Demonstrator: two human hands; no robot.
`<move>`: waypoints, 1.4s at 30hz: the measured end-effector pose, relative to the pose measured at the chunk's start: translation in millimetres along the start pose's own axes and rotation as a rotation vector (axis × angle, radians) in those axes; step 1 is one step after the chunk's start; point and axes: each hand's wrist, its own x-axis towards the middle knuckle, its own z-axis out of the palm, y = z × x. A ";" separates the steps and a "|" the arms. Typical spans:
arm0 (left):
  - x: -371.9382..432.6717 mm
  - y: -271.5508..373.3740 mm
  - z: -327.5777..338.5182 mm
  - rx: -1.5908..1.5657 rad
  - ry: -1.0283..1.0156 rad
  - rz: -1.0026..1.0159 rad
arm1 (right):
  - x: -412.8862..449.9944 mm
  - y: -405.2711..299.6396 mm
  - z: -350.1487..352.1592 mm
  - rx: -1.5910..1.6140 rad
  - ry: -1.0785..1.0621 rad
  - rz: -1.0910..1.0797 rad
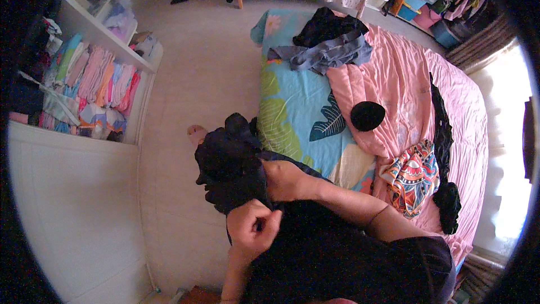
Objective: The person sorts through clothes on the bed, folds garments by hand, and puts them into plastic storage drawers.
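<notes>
A bunched black garment [230, 164] hangs in front of my body, over the floor at the bed's near left side. My right hand [287, 179] grips its edge from the right, with the fingers mostly hidden by the cloth. Just below, my left hand [254, 224] is closed with fingers curled on the garment's lower edge. The two hands are close together. What kind of garment it is cannot be told, since its folds blend with my dark top. Part of one bare foot [196, 134] shows beyond the cloth.
A bed [291, 114] with a leaf-print sheet stands at right. It carries a pink quilt [396, 71], grey clothing [329, 55], black clothing [327, 27], a round black item [367, 116] and a patterned cloth [415, 177]. At left, an open wardrobe [141, 61] holds folded clothes [97, 76].
</notes>
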 end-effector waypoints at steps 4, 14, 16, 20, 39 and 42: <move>1.9 -5.0 2.7 0.042 -0.058 0.207 | -6.4 -15.3 -9.2 -0.387 -0.079 -0.131; 13.9 -23.0 -33.1 0.230 0.051 -0.063 | -5.3 -44.5 -38.5 0.217 0.057 -0.230; 3.7 -25.2 -35.3 0.375 0.000 -0.105 | -5.7 -44.7 -42.0 0.235 0.071 -0.250; -7.9 -34.4 -51.3 0.137 -0.034 -0.398 | -3.5 -41.0 -54.8 0.416 -0.137 -0.343; -17.6 -59.7 -38.3 -1.019 0.281 -0.600 | 2.2 -3.6 -45.7 0.924 -0.116 0.066; -2.3 -30.5 -33.6 -1.175 0.418 -0.700 | 1.9 -7.0 -41.9 0.938 -0.122 -0.002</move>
